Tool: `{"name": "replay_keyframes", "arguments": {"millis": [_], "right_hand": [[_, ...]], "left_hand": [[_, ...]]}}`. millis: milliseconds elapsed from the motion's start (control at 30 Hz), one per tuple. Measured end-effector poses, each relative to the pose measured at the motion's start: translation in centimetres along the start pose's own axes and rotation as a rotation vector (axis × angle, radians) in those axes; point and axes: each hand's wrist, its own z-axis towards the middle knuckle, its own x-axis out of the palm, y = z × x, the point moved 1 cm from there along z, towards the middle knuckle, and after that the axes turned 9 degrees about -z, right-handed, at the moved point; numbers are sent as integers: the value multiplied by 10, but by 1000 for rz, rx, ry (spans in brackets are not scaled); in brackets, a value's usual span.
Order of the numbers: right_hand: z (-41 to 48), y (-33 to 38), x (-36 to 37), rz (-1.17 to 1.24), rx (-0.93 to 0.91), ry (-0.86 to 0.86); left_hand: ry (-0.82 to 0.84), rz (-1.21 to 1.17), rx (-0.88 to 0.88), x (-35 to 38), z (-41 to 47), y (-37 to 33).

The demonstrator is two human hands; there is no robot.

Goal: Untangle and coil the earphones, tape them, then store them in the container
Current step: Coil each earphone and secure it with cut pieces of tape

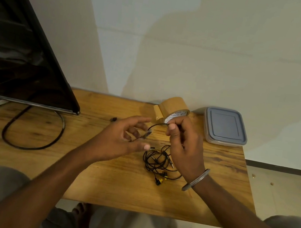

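A tangle of black earphone cable (155, 160) lies on the wooden table (108, 181), with yellow-and-black earbuds (160, 179) at its near end. My right hand (184, 144) pinches a strand of the cable between thumb and fingers and holds it above the table. That strand arcs left to my left hand (122, 139), whose fingers are spread, with the cable's blurred inline piece (147, 134) among them. A roll of brown tape (173, 109) stands behind my hands. The clear container with a grey lid (225, 127) sits shut at the back right.
A dark monitor (17, 55) stands at the back left, and its thick black cord (33, 131) loops over the table's left part. A small black piece (113, 119) lies near the monitor's corner. The table's right edge drops to a tiled floor.
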Motion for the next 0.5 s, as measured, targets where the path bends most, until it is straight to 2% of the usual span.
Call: {"name": "replay_keyframes", "arguments": {"millis": [133, 300, 500], "right_hand": [[-2, 1, 3, 66, -26, 66], [0, -7, 2, 65, 9, 23], [1, -15, 3, 104, 132, -10]], "left_hand": [[-68, 56, 112, 11, 3, 5], [-118, -118, 77, 6, 5, 3], [-223, -118, 109, 0, 6, 3]]}}
